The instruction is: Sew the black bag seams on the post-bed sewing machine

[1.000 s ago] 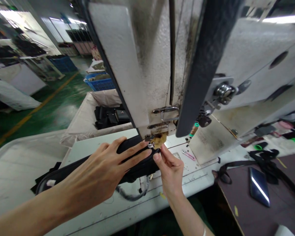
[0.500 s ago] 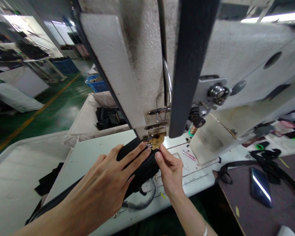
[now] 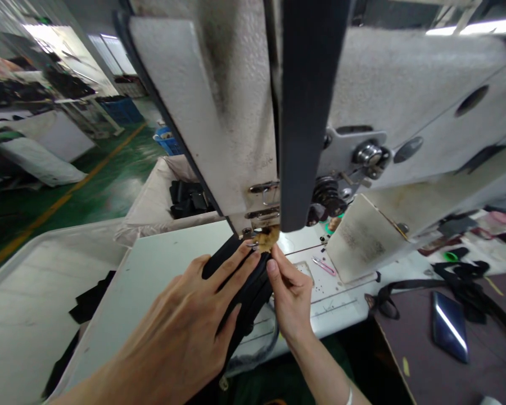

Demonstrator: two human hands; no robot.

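Observation:
A black fabric piece (image 3: 253, 292) lies under the needle end of a large sewing machine (image 3: 236, 129). My left hand (image 3: 185, 320) rests flat on it, its fingers stretched toward the needle area. Just to the right, my right hand (image 3: 293, 298) pinches the fabric's edge with thumb and forefinger. A ragged tan, fuzzy piece (image 3: 267, 241) sits by the presser foot, close to the fingertips of both hands. The fabric's lower part is hidden behind my left hand.
Pink thread snips (image 3: 324, 266) lie on the white machine table (image 3: 172, 259), right of my hands. A phone (image 3: 449, 326) and black straps (image 3: 421, 287) are on the dark surface at right. Beyond the table's left edge stands a pale cloth-lined bin (image 3: 147, 208) containing black pieces.
The black fabric's tail has swung off the left side of the table toward me, beneath my left hand. Both hands keep nearly the same places at the needle. The camera view has shifted slightly.

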